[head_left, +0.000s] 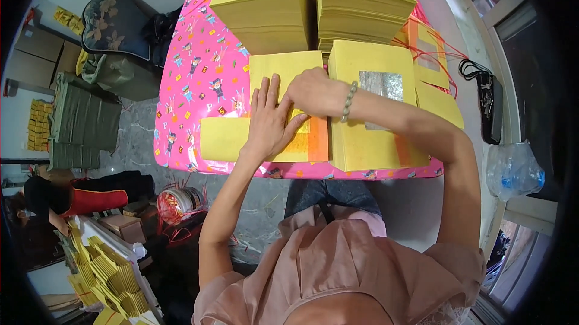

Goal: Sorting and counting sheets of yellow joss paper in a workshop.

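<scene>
My left hand [271,117] lies flat with spread fingers on a yellow paper sheet [223,141] that carries an orange band. Close beside it, my right hand [316,92] is closed, its curled fingers pressed down on the same yellow paper; what they hold, if anything, is hidden. A beaded bracelet [348,101] circles the right wrist. Under my right forearm stands a thick stack of yellow paper [368,151], its top sheet bearing a silver rectangle [386,85]. Two taller yellow stacks, a left one [265,23] and a right one [362,20], stand behind.
A pink patterned cloth [202,83] covers the table. Red strings [449,53] trail at its right edge, near a black case [490,108] and a plastic bag [515,171]. On the left are a chair [114,23], a string-filled tub [181,203] and yellow paper bundles [114,267]. Another person is partly visible there.
</scene>
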`<state>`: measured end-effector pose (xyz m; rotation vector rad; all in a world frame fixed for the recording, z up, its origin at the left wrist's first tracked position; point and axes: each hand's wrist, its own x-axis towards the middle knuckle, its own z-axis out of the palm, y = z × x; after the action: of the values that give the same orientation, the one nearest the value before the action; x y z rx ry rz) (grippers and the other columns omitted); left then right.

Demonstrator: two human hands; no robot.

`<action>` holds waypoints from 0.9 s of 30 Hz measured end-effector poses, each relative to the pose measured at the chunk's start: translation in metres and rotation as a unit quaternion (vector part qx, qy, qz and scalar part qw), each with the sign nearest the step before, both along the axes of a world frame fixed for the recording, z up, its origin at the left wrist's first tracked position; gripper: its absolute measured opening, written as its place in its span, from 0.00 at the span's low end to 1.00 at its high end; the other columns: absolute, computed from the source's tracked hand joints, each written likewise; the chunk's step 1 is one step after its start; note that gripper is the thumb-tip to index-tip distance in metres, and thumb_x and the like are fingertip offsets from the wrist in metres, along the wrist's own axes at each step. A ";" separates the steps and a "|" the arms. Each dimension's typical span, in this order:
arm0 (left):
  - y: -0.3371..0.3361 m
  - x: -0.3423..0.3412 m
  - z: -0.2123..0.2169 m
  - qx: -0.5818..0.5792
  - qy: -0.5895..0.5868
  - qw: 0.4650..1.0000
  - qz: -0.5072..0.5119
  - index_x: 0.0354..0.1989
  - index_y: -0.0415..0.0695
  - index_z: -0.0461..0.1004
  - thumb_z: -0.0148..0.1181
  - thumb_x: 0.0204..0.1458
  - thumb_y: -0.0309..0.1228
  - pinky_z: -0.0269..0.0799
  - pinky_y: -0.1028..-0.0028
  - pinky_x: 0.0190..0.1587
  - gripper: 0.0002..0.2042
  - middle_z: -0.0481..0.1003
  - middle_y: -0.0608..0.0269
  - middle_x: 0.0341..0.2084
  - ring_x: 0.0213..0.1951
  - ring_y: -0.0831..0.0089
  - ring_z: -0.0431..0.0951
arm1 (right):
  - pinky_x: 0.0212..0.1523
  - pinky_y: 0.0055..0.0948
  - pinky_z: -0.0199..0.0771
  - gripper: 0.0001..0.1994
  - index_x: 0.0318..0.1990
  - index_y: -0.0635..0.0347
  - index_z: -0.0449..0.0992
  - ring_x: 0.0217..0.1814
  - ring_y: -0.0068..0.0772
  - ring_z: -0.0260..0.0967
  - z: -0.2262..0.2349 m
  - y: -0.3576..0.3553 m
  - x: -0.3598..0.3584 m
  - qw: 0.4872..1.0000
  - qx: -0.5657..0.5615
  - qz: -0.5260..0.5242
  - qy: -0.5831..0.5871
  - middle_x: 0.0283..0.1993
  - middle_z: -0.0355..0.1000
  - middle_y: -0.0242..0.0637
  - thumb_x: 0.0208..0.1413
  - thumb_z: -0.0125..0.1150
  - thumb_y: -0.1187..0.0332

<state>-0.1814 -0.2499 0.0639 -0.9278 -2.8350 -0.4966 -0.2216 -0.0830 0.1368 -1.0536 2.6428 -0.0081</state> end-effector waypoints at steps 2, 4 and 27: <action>0.001 0.001 0.001 0.006 -0.002 1.000 0.001 0.65 0.46 0.63 0.50 0.58 0.56 0.41 0.47 0.69 0.33 0.49 0.39 0.68 0.69 0.39 0.45 | 0.33 0.43 0.74 0.08 0.34 0.59 0.81 0.36 0.49 0.77 0.001 0.000 0.000 1.000 0.023 -0.008 -0.007 0.30 0.76 0.47 0.51 0.58 0.67; 0.002 0.001 0.002 0.012 -0.005 1.000 0.003 0.64 0.45 0.64 0.50 0.58 0.56 0.41 0.47 0.69 0.32 0.49 0.39 0.68 0.69 0.39 0.46 | 0.33 0.42 0.74 0.07 0.33 0.59 0.81 0.36 0.49 0.77 0.003 -0.001 -0.003 0.999 0.045 -0.015 -0.014 0.30 0.76 0.47 0.51 0.58 0.68; -0.002 -0.003 -0.002 0.023 -0.013 1.000 -0.013 0.68 0.46 0.58 0.49 0.58 0.57 0.42 0.48 0.69 0.35 0.48 0.34 0.68 0.70 0.38 0.44 | 0.41 0.43 0.74 0.15 0.49 0.60 0.77 0.38 0.50 0.76 -0.009 0.013 -0.018 0.981 -0.028 -0.081 -0.176 0.31 0.77 0.49 0.53 0.60 0.67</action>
<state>-0.1839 -0.2518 0.0618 -0.9578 -2.8254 -0.5778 -0.2400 -0.0697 0.1281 -0.7672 2.4058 -0.2802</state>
